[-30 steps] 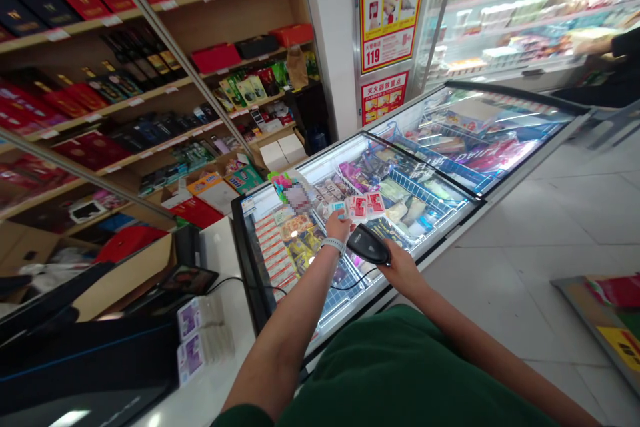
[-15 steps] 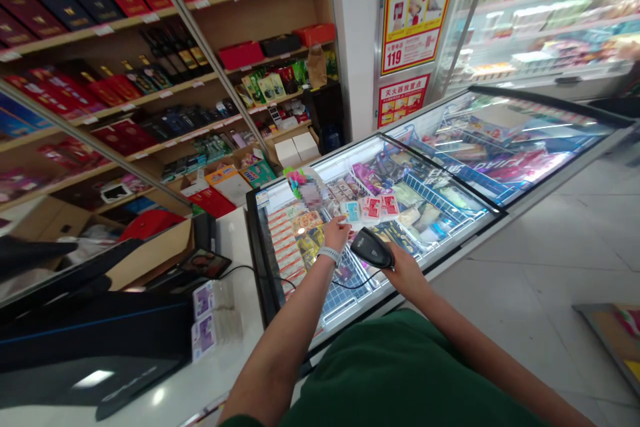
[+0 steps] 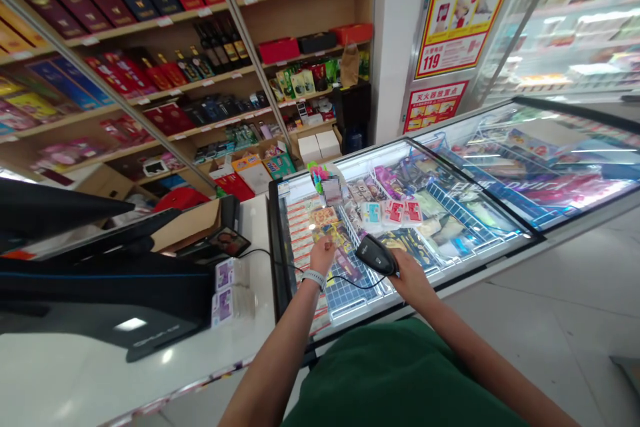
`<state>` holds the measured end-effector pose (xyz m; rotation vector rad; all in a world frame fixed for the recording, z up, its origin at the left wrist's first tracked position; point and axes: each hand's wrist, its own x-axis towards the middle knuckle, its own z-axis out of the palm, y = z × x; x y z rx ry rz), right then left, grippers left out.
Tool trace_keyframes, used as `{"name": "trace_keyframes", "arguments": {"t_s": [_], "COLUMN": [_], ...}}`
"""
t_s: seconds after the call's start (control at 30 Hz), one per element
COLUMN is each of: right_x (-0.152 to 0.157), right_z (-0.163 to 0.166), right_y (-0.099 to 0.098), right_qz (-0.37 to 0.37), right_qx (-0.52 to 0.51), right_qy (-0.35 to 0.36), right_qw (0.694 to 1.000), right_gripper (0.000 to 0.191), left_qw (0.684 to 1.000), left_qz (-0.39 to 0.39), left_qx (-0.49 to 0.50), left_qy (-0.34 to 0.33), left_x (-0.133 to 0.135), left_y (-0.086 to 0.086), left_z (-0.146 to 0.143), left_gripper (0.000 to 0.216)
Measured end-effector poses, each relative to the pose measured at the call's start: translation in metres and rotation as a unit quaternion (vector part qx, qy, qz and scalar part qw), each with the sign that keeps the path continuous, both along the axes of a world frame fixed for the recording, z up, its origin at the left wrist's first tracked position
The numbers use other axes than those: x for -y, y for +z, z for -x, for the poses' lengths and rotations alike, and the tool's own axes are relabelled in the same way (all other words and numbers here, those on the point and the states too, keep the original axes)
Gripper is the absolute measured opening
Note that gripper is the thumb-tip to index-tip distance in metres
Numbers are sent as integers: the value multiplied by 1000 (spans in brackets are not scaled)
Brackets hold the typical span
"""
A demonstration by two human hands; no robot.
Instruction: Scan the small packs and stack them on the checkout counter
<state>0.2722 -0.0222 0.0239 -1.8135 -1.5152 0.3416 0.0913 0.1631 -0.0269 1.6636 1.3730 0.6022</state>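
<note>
My right hand (image 3: 407, 277) is closed around a black barcode scanner (image 3: 376, 255), held just above the glass lid of a chest freezer (image 3: 453, 282). Its cable (image 3: 350, 284) trails left across the lid. My left hand (image 3: 323, 255), a white band on the wrist, hovers over the lid to the left of the scanner; its fingers look loose and hold nothing. Three small pink and blue packets (image 3: 395, 211) lie on the glass beyond both hands, out of touch.
A white counter (image 3: 100, 373) at left carries a black till screen (image 3: 100, 300) and small boxed packs (image 3: 227, 287). Shelves (image 3: 175, 80) of boxes and bottles fill the back wall. A second freezer (image 3: 550, 160) stands to the right, with tiled floor (image 3: 575, 320) beside it.
My left hand has let go of the packets and drawn back toward me; the packets stay on the glass. The view has swung left. The scanner remains in my right hand.
</note>
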Motion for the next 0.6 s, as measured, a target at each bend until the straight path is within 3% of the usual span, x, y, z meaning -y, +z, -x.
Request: {"name": "trace_keyframes", "arguments": {"t_s": [0.3, 0.6], "right_x": [-8, -12], "right_z": [12, 25], "right_y": [-3, -7], "right_qz": [-8, -5], "right_qx": [35, 51], "right_qy": [23, 49], "right_qw": [999, 997], "right_gripper": [47, 48], "left_qw": [999, 987], "left_qz": [-11, -91], "left_qx": [-24, -129], "left_qy": [29, 34], "left_x": [11, 23], "left_y": [-1, -7], "left_z": [57, 110], "left_gripper": [24, 35]}}
